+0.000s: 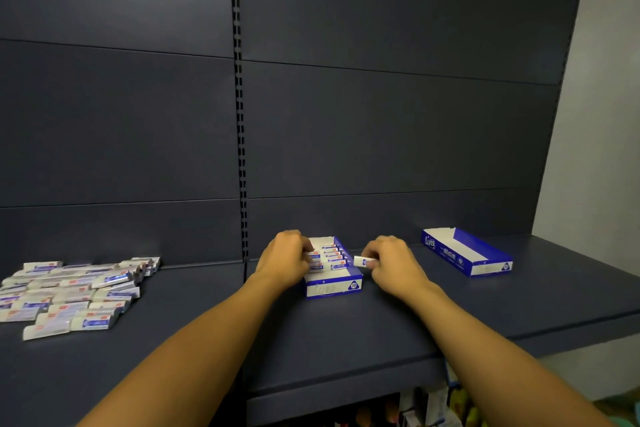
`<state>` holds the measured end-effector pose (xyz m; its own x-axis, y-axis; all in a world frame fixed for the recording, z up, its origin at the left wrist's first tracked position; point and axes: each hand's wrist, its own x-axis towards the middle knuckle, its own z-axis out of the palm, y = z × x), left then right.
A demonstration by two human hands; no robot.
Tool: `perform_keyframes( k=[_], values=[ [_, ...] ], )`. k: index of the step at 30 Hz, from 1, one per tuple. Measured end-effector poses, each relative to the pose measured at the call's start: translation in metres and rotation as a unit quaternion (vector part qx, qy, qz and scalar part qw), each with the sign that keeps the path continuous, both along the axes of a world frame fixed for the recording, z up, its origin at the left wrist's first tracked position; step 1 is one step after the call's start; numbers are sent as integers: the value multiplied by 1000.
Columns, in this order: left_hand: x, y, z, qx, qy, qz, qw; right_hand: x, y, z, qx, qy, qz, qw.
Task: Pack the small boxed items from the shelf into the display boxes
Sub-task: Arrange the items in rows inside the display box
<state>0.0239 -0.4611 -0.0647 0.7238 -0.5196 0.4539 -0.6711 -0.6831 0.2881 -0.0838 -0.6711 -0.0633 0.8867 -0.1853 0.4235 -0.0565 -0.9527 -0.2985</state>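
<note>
1. My right hand (391, 262) pinches one small boxed item (364, 261) between thumb and curled fingers, just off the right wall of the middle display box (334, 284).
2. The item's long axis runs left-right, same as the ones already stacked inside; the box lies directly left of my grip, so I judge a short leftward move drops it in.
3. My left hand (285, 258) has fingers curled over the stacked items (327, 257) at the box's left wall, holding the row in place.
4. Middle box sits at mid-shelf near the back edge: partly filled, several items in a row toward the back, front section looks bare.
5. Second display box (467, 253) is toward the shelf's right end, nothing visible inside.
6. Loose pile of boxed items (69, 295) is at the shelf's (381, 322) left end, nearer my left hand.
</note>
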Motion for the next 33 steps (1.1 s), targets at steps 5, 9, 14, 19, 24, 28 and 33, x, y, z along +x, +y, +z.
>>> perform_keyframes(
  k=[5, 9, 14, 19, 24, 28, 33],
  values=[
    [8, -9, -10, -56, 12, 17, 998, 27, -15, -1, 8, -34, 44, 998],
    [12, -13, -14, -98, 23, 31, 994, 49, -20, -5, 34, -58, 85, 994],
    [23, -18, -17, -113, 35, 41, 992, 74, -11, -24, 59, -52, 129, 989],
    [34, -22, -6, -65, 40, 31, 997, 94, -9, -24, 77, -50, 154, 984],
    [39, -24, -8, -74, 43, 31, 996, 102, -14, -23, 95, -55, 155, 982],
    [40, -25, -13, -27, 56, 17, 998, 108, -20, -29, 48, -16, 163, 985],
    [43, -27, -18, 27, 70, 25, 997, 113, -25, -34, 41, 0, 167, 985]
  ],
)
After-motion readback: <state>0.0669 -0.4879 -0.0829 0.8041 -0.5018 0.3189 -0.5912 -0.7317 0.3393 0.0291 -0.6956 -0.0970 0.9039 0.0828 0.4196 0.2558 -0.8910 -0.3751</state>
